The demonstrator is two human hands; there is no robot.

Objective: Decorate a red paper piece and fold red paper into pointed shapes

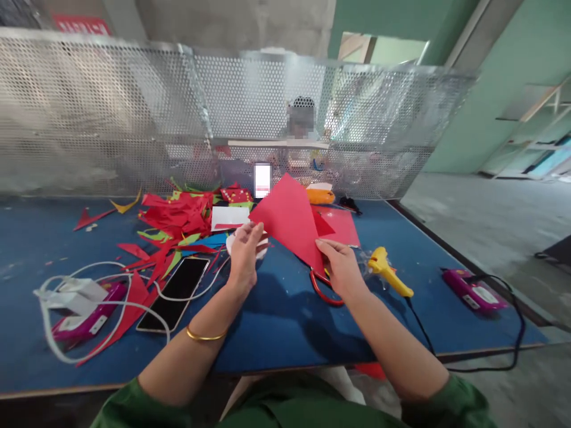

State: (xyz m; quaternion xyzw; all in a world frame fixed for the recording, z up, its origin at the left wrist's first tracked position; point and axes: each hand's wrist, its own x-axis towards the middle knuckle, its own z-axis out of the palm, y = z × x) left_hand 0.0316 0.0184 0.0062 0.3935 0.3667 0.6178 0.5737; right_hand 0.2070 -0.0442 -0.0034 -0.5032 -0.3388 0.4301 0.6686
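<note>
A sheet of red paper (288,214) is held up above the blue table, one corner pointing away from me. My left hand (247,244) pinches its left corner between thumb and fingers. At the lower right corner, my right hand (341,264) grips the same sheet. Red-handled scissors (325,292) lie on the table below my right hand, their blades hidden by the paper. Behind the sheet rests more red paper (343,226). A white round item (261,248), partly covered, is under my left hand.
Red and green paper scraps (178,214) heap at the left. Near them lie a phone (178,291), a white cable (120,266) and a purple power strip (91,318). A yellow glue gun (390,272) and another purple strip (475,291) are right. A perforated metal screen (267,89) stands behind.
</note>
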